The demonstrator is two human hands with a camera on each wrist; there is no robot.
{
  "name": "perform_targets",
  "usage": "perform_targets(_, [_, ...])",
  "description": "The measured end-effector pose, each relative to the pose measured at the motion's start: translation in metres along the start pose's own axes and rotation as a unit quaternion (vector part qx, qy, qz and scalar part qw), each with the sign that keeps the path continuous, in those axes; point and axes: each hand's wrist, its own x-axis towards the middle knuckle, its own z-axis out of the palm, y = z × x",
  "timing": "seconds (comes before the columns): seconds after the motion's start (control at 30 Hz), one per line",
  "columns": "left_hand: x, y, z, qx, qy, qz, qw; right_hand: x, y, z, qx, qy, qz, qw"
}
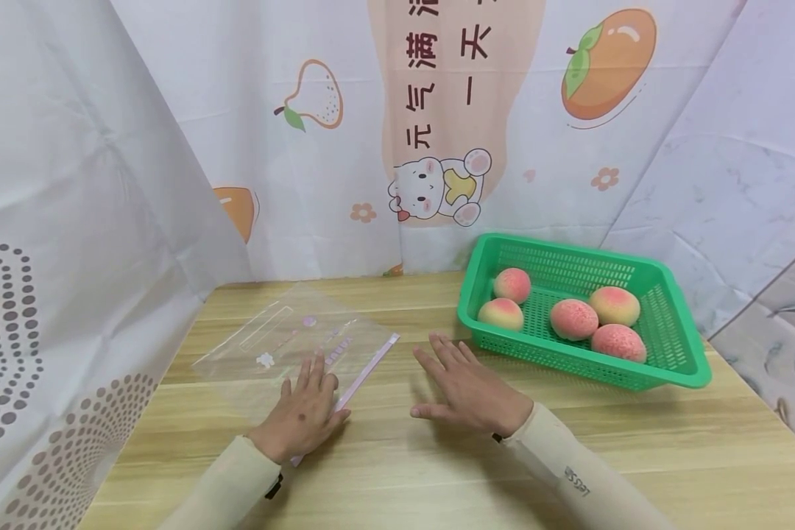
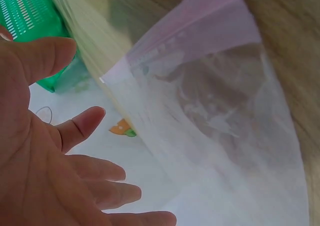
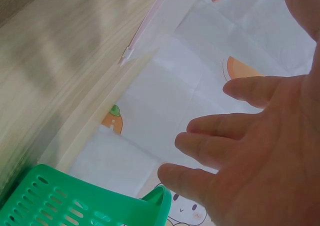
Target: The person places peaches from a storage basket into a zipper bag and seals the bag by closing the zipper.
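A clear zip bag (image 1: 285, 335) with a lilac zip strip (image 1: 371, 368) lies flat on the wooden table, its strip running diagonally. Over the strip and the lower part of the bag is my left hand (image 1: 302, 412), fingers spread and pointing away from me. In the left wrist view its fingers (image 2: 100, 173) are loosely straight, beside the bag (image 2: 210, 106), with nothing in them. To the right of the bag, my right hand (image 1: 470, 386) hovers palm down with relaxed fingers and holds nothing. The right wrist view shows the zip slider (image 3: 127, 52) at the strip's end.
A green plastic basket (image 1: 669, 294) stands at the back right, just beyond my right hand. Several peaches (image 1: 573, 319) lie inside it. Behind the table hangs a white printed curtain (image 1: 344, 169), reaching down to the table's back edge (image 1: 430, 275).
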Motion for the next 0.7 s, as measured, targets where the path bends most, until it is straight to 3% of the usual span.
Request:
perform_targets(0.27, [-0.0001, -0.0022, 0.002, 0.001, -0.008, 0.007, 0.9999, 0.0007, -0.0002, 0.0018, 0.003, -0.005, 0.004, 1.0])
perform_targets(0.7, [0.002, -0.0012, 0.0067, -0.021, -0.034, -0.011, 0.9991, 0.0017, 0.003, 0.0071, 0.006, -0.015, 0.001, 1.0])
